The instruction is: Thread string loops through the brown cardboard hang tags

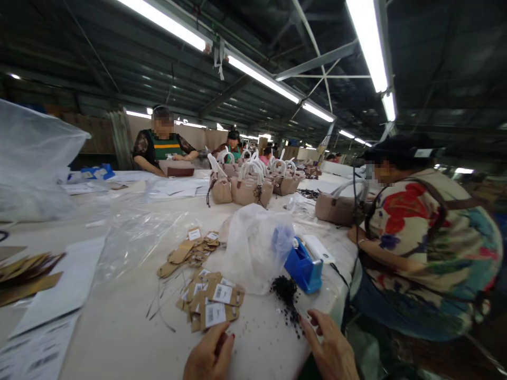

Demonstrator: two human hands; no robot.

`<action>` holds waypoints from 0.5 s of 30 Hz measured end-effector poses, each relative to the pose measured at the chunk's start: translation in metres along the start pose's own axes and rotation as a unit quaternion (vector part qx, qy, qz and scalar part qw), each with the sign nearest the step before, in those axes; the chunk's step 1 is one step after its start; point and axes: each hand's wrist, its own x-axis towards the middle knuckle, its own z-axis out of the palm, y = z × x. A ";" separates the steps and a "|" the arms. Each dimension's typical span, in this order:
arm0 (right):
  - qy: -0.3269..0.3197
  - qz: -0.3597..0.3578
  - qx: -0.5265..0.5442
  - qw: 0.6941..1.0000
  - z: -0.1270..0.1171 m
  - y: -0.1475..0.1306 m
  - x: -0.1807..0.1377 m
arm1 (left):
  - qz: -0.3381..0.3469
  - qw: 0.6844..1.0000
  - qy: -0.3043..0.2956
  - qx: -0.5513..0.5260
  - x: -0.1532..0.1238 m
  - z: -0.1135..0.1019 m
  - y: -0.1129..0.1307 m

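Both hands rest at the near edge of the pale worktop (119, 327). Left hand (209, 356) lies loosely curled, holding nothing, fingertips just beside the pile of brown kraft-paper hang tags with white barcode stickers (212, 303). Right hand (332, 351) is open and flat, fingers touching the scatter of small black beads (291, 309).

Progress, as judged: stickered tags lie heaped; a second pile of plain brown card tags (188, 253) sits farther back, apparently unprocessed. Thin loose strings lie between.

Clearance: blue plastic tape dispenser (303, 269) and crumpled translucent plastic bag (255, 248) stand just behind the beads. Worktop edge drops off immediately right of the right hand, beside a seated person in a floral top (428, 248). Open surface remains to the left.
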 end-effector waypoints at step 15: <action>-0.164 0.164 0.188 0.954 -0.001 -0.030 0.001 | 0.011 1.000 -0.027 0.000 -0.001 -0.010 0.006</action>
